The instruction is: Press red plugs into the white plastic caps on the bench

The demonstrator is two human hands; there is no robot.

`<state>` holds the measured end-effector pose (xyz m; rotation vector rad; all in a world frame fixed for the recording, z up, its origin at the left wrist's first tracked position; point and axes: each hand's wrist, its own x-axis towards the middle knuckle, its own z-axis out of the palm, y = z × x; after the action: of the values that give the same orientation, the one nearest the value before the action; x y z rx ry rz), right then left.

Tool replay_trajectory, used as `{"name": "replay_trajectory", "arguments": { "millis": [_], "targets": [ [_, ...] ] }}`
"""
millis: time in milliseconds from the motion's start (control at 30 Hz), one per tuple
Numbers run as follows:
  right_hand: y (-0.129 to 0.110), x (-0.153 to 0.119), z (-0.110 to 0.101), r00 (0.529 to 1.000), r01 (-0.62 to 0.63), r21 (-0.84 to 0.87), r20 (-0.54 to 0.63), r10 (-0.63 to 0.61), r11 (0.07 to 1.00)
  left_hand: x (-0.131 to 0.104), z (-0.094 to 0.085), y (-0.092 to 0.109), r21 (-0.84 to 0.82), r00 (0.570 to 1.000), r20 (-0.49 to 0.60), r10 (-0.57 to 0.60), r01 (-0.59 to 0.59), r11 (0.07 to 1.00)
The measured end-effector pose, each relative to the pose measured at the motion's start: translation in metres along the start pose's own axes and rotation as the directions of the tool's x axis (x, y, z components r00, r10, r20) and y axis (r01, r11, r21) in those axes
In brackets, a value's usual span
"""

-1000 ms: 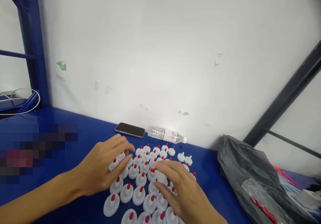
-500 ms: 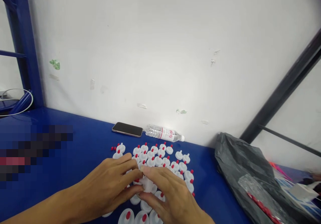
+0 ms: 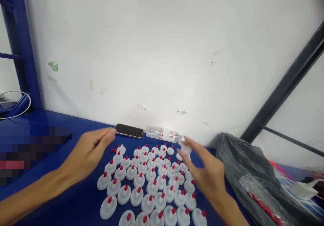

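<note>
My left hand (image 3: 89, 150) is raised over the left side of the table, thumb and fingers pressed together; whatever they pinch, if anything, is hidden. My right hand (image 3: 206, 168) pinches a white plastic cap (image 3: 186, 148) between thumb and fingers, above the right back of the group. Between the hands, many round white caps with red tips (image 3: 136, 196) stand in uneven rows on the blue table (image 3: 76, 199). One white cap without a red tip (image 3: 121, 149) sits at the back left, beside a few loose red tips (image 3: 115, 150).
A dark phone (image 3: 129, 131) and a clear water bottle (image 3: 162, 134) lie along the wall. At the right are a black plastic bag (image 3: 233, 165) and a clear bag with red pieces (image 3: 263, 202). Blue posts (image 3: 31, 50) rise at the left.
My hands were together over the middle of the caps and have moved apart. The left went left and up; the right went right and toward the back with a white cap.
</note>
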<state>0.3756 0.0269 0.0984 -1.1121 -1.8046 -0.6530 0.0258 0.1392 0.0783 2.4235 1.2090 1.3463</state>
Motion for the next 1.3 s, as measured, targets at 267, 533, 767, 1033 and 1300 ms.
{"name": "replay_trajectory", "arguments": {
  "millis": [267, 533, 767, 1033, 1300],
  "targets": [
    [0.027, -0.006, 0.014, 0.969, -0.225, 0.037, 0.117, 0.219, 0.974, 0.015, 0.009, -0.04, 0.225, 0.948, 0.261, -0.183, 0.124, 0.967],
    [0.051, -0.006, 0.026, 0.906, -0.326, 0.035, 0.298, 0.301, 0.945, 0.018, 0.007, -0.063, 0.319, 0.912, 0.271, -0.307, 0.216, 0.923],
    [0.066, 0.008, 0.042, 0.769, -0.418, -0.031, 0.521, 0.371, 0.908, 0.021, 0.003, -0.075, 0.324, 0.896, 0.318, -0.311, 0.206, 0.923],
    [0.065, -0.007, 0.044, 0.707, -0.377, -0.07, 0.623, 0.336, 0.924, 0.021, 0.004, -0.074, 0.352, 0.875, 0.332, -0.352, 0.232, 0.907],
    [0.07, -0.008, 0.037, 0.726, -0.352, -0.039, 0.619, 0.299, 0.935, 0.02, 0.005, -0.067, 0.361, 0.864, 0.365, -0.347, 0.212, 0.908]
  ]
}}
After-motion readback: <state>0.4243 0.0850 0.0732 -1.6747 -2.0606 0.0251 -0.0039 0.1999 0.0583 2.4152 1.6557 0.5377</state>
